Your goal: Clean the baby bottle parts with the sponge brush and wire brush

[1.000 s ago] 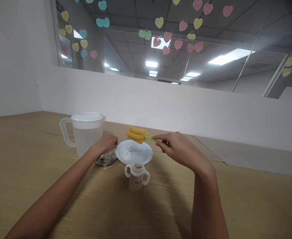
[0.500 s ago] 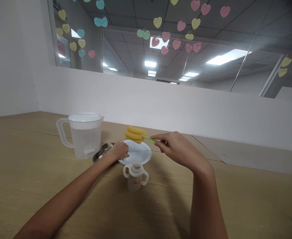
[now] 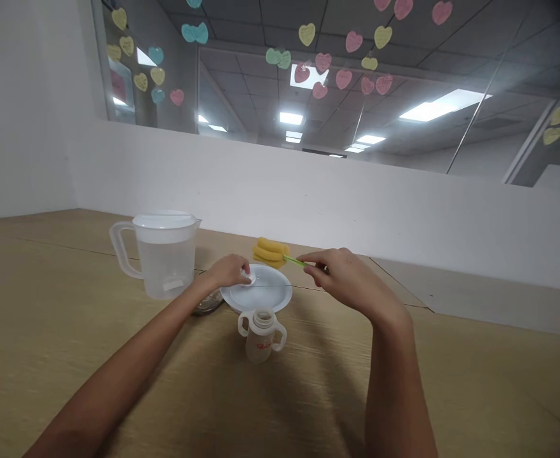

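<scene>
Above the left part of a white bowl (image 3: 274, 299), my left hand (image 3: 231, 270) is closed on a small white round piece (image 3: 250, 278), perhaps a bottle part; its kind is not clear. My right hand (image 3: 339, 270) grips the thin green handle of a bottle brush (image 3: 270, 252). Its yellow sponge head points left, held over the bowl's far rim. Nearer to me a frosted baby bottle (image 3: 259, 343) stands upright, uncapped, with two side handles and red print. A metal tray (image 3: 208, 304) lies left of the bowl, largely hidden by my left forearm.
A lidded clear plastic pitcher (image 3: 168, 261) with liquid in it stands at the left, close to my left forearm. Behind the wooden table (image 3: 299, 401) rises a white wall (image 3: 270, 184) with a window above, dotted with heart-shaped notes.
My left hand has risen from the bowl's left side, and the white piece now shows in its fingers. The brush has shifted slightly right with my right hand.
</scene>
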Demonstrator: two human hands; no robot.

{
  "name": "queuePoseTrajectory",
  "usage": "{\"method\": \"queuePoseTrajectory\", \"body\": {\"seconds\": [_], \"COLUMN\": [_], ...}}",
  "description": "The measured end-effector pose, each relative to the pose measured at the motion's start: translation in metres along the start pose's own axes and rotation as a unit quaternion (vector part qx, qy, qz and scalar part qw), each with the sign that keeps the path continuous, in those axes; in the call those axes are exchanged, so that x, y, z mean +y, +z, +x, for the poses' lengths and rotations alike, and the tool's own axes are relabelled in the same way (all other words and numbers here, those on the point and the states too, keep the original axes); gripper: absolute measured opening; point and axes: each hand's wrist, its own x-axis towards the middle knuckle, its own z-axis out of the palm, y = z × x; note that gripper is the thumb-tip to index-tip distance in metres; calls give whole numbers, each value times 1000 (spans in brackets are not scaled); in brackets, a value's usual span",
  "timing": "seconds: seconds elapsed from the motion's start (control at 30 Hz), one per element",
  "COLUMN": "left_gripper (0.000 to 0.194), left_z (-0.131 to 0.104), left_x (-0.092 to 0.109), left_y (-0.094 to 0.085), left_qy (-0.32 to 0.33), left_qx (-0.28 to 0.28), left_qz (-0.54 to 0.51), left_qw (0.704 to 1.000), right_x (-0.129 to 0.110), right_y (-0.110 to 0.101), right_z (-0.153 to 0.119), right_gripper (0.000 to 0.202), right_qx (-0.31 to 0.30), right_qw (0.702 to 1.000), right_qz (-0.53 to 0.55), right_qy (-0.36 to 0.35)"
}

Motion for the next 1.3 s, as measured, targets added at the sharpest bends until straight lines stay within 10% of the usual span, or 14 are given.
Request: {"method": "queuePoseTrajectory", "body": {"seconds": [0.23, 0.77, 1.07, 1.3], "left_gripper": [51, 38, 48, 44], "left_z": [-33, -54, -43, -42], "left_x": [20, 34, 42, 22], "left_y": [-61, -66, -54, -60], "left_qy": [-8, 176, -32, -74], "left_qx": [194, 133, 239, 294], "left_qz": [-293, -386, -299, -226], "left_qw": [936, 896, 923, 926], "right_x": [7, -4, -7, -3], "right_y": [8, 3, 8, 6], "right_z": [7, 1, 8, 5], "right_gripper": [31, 31, 29, 28], "right_qx": [2, 30, 66, 69], "right_qw": [998, 995, 990, 994], "right_qz": [-39, -65, -112, -85], "right_qy": [48, -65, -58, -6]}}
